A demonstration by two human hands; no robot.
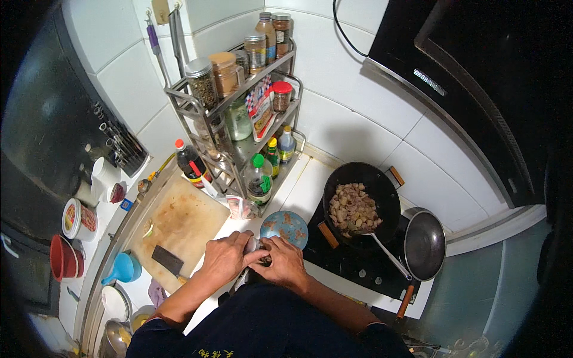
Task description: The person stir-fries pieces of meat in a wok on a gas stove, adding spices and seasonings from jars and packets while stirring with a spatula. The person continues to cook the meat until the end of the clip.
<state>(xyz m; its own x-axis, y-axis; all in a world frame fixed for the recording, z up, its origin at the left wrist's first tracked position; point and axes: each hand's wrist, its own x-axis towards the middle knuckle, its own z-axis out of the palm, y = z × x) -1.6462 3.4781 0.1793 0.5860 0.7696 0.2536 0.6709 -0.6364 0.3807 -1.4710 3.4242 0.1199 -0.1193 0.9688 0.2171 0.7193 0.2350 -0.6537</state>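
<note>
Close to my body, my left hand (230, 257) and my right hand (283, 264) meet around a small jar (253, 245) with a silvery lid. The left fingers are on the lid and the right hand is around the jar's body, mostly hidden by the fingers. Just beyond the hands lies a blue plate (292, 227) with brownish residue. To the right a black wok (387, 210) on the cooktop holds pieces of meat (353, 206), with a metal spatula (387, 253) resting in it.
A steel spice rack (250, 85) with jars and bottles stands ahead. At left are a stained cutting board (188, 210), a cleaver (167, 260) and a blue ladle (125, 267). A smaller pan (424, 246) sits right of the wok, under a black range hood (470, 89).
</note>
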